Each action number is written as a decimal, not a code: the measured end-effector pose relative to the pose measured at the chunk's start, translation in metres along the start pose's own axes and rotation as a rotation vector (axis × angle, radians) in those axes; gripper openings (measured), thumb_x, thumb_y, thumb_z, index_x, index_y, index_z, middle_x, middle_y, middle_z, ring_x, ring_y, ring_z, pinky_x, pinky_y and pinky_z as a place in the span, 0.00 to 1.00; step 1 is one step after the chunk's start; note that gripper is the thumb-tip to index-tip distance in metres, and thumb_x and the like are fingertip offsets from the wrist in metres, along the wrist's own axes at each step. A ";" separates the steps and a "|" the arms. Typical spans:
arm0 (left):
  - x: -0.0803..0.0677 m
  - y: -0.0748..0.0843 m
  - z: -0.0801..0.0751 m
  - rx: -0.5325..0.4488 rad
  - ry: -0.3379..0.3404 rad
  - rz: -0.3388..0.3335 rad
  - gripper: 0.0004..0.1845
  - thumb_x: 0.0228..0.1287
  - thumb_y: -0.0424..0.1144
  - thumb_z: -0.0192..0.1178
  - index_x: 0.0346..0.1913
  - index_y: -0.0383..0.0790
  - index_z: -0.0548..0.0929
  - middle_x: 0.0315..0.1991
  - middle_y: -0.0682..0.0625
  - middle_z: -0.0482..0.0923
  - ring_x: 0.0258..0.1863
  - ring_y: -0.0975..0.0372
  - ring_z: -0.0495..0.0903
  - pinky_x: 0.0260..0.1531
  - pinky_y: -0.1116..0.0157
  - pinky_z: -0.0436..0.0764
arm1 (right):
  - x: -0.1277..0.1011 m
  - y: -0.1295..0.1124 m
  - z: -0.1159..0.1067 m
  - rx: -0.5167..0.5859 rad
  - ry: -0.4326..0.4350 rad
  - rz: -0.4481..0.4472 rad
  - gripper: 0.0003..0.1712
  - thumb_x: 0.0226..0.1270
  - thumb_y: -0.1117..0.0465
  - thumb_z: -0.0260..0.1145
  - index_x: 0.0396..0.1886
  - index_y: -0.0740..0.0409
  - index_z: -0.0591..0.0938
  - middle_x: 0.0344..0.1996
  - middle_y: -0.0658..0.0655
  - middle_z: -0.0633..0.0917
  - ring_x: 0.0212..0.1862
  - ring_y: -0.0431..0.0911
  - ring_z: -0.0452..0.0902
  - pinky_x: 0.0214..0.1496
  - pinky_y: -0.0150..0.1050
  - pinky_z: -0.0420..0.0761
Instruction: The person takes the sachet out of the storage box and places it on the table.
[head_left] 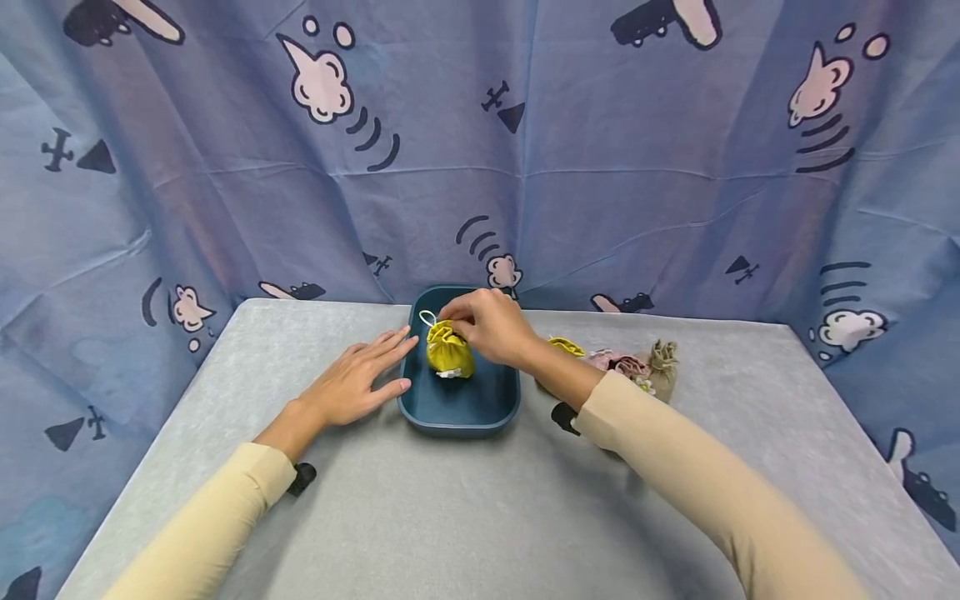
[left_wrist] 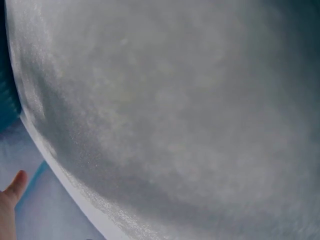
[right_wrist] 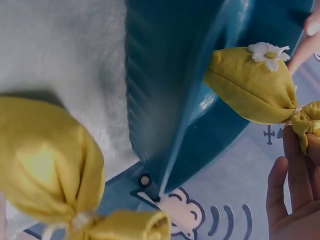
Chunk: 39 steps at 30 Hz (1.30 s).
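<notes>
A small yellow drawstring pouch [head_left: 448, 357] with a white cord loop hangs within the outline of a dark blue plastic bin [head_left: 459, 431]. My right hand [head_left: 497, 327] pinches it by its gathered neck. In the right wrist view, fingers of the right hand [right_wrist: 295, 200] hold that neck, and a white cloth flower [right_wrist: 270, 55] decorates the pouch's body. My left hand [head_left: 351, 383] lies with fingers spread and fairly straight, its fingertips at the bin's left rim. Only a thumb of a hand [left_wrist: 12, 192] shows in the left wrist view, at the lower left edge.
Right of the bin, partly behind the right forearm, sit another yellow pouch [head_left: 567, 346], a pinkish pouch [head_left: 606, 358] and a burlap pouch [head_left: 663, 367]. A grey-white table [head_left: 480, 517] bears everything. A blue printed curtain [head_left: 450, 125] hangs behind its far edge.
</notes>
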<state>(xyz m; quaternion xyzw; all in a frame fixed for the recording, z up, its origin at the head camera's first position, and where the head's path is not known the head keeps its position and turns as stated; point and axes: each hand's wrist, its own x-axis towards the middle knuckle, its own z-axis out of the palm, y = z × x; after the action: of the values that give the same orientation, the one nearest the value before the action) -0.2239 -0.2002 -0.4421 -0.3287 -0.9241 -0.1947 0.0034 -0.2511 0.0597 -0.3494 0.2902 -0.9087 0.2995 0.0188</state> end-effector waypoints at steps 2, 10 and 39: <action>0.000 0.000 0.000 0.003 -0.001 -0.004 0.36 0.75 0.63 0.45 0.80 0.54 0.55 0.80 0.53 0.48 0.76 0.49 0.54 0.68 0.43 0.59 | -0.002 -0.002 -0.005 -0.002 0.002 -0.003 0.11 0.68 0.68 0.67 0.47 0.58 0.89 0.42 0.53 0.90 0.44 0.44 0.86 0.47 0.39 0.83; 0.000 0.001 0.001 -0.005 -0.018 -0.027 0.37 0.75 0.63 0.45 0.80 0.53 0.55 0.80 0.55 0.47 0.77 0.50 0.52 0.69 0.44 0.57 | -0.011 -0.010 -0.026 0.026 -0.008 -0.023 0.11 0.67 0.69 0.68 0.48 0.61 0.89 0.43 0.54 0.90 0.45 0.45 0.86 0.48 0.39 0.83; -0.001 0.002 0.000 0.009 0.008 -0.012 0.37 0.74 0.63 0.47 0.79 0.51 0.58 0.80 0.54 0.48 0.77 0.50 0.53 0.68 0.42 0.58 | -0.076 0.002 -0.086 0.094 -0.061 -0.124 0.12 0.63 0.73 0.69 0.45 0.61 0.90 0.41 0.54 0.90 0.42 0.43 0.87 0.42 0.35 0.85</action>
<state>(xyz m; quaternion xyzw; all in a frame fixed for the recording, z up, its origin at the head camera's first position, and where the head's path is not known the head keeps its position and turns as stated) -0.2223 -0.1994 -0.4412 -0.3224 -0.9269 -0.1921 0.0076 -0.2009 0.1486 -0.2957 0.3556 -0.8741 0.3309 -0.0040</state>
